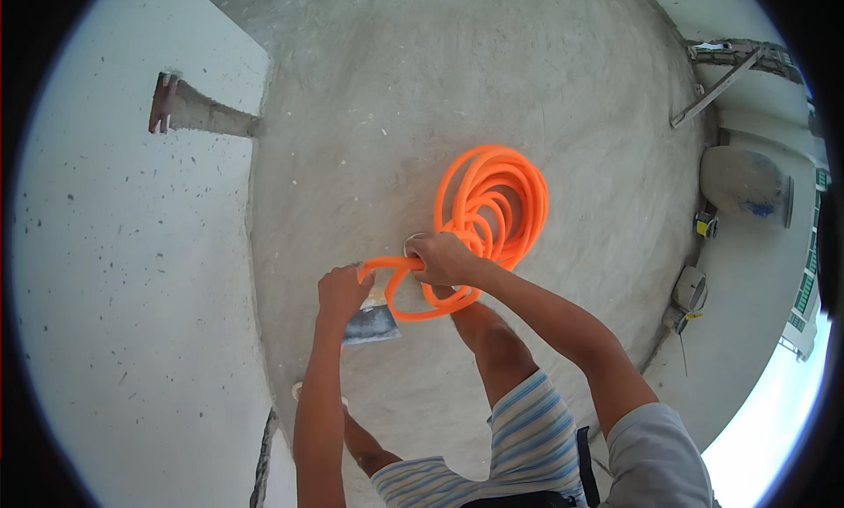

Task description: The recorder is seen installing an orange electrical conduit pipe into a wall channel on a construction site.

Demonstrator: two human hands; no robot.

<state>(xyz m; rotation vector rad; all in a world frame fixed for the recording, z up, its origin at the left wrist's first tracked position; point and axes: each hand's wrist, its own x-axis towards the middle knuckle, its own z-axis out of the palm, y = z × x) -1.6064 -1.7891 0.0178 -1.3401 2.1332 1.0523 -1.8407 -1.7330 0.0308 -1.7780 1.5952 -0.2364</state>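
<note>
A coil of orange flexible hose [534, 187] lies on the grey floor just beyond my hands, several loops overlapping. Fingers wrapped round a length of it, my right hand [447, 258] is closed at the near side of the coil. A short stretch of hose arches leftward from there to my left hand [341, 292], which is also closed round it. One loose loop hangs between and below the two hands, near my right foot. Beside my left hand, lower down, lies a flat grey blade-like piece [373, 325] with pale smears; its upper part is partly hidden.
A white wall [114, 270] rises on the left, with a cut channel ending at a reddish-brown box [163, 102]. Along the right wall stand a large grey tub [745, 186], a small yellow-and-black item [705, 225] and a grey bucket [690, 288]. A bar [719, 86] leans at the upper right.
</note>
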